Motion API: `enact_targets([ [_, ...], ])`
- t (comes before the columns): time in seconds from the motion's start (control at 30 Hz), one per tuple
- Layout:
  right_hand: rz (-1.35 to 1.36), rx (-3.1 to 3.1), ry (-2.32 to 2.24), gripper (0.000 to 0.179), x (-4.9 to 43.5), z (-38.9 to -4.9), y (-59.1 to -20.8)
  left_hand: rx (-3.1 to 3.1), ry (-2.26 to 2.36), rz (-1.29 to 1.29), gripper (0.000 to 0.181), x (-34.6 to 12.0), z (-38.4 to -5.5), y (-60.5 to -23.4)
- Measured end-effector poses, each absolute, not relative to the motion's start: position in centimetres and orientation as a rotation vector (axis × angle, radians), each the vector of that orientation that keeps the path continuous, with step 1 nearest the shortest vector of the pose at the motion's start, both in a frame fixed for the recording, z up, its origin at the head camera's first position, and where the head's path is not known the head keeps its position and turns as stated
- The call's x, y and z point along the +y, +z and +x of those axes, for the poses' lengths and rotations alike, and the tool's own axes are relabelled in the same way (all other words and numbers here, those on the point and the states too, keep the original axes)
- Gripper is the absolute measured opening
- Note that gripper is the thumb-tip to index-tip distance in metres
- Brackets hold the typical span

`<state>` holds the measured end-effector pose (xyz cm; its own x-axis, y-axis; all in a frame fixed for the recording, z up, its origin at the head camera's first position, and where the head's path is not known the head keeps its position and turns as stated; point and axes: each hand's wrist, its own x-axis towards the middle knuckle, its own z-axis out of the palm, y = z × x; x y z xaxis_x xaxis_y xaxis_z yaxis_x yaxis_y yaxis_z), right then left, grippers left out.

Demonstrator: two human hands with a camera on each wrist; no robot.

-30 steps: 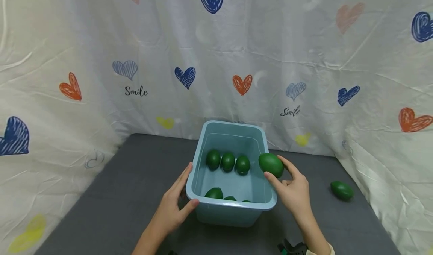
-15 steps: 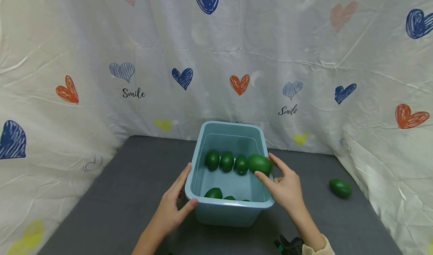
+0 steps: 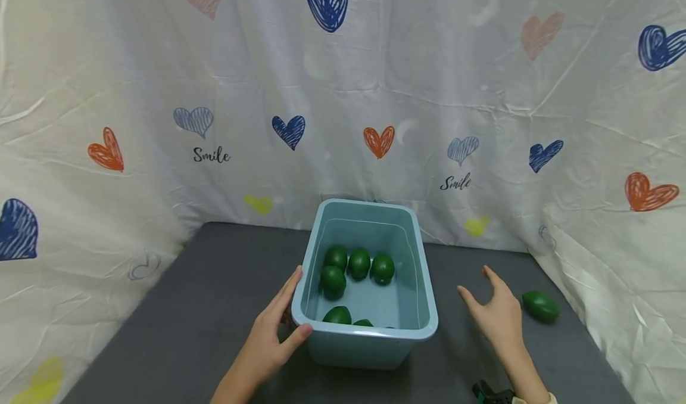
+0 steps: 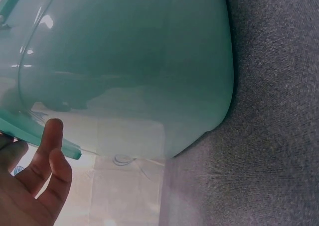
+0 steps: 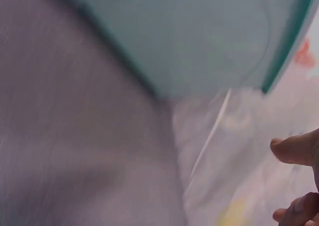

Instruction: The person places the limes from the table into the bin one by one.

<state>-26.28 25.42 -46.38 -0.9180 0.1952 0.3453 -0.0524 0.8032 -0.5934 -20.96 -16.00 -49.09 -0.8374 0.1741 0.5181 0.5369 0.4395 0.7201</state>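
A light blue plastic bin [image 3: 370, 332] stands mid-table, with several dark green avocados [image 3: 333, 282] lying inside. Those close to its near wall are partly hidden by the rim. My left hand [image 3: 268, 339] holds the bin's near left corner, thumb on the front rim and fingers along the left side. In the left wrist view, two bent fingers [image 4: 61, 173] show just below the rim. To the right of the bin, my right hand [image 3: 499, 316] is in the air, thumb and index finger spread, holding nothing. One loose avocado [image 3: 540, 307] lies on the table just beyond it.
The dark grey table [image 3: 214, 285] reaches back to a white curtain [image 3: 241, 46] printed with hearts, which also flanks both sides. A black device [image 3: 490, 394] sits at my right wrist.
My right hand brought an avocado over the bin's right rim, let it go inside and moved out to the right. Another avocado now shows at the bin's left wall. My left hand stayed put.
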Motion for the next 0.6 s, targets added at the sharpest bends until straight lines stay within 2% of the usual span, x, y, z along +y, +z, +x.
enact_targets([
  [0.23, -0.201, -2.668, 0.683, 0.089, 30.0, -27.1, -48.9, -2.334, -1.352, -0.595, 0.084, -16.1, -20.8, -49.2],
  [0.6, -0.269, -2.693, 0.495, 0.09, 34.7, -28.8, -51.6, -2.346, -1.354, -0.567, 0.086, -16.0, -21.1, -49.4],
])
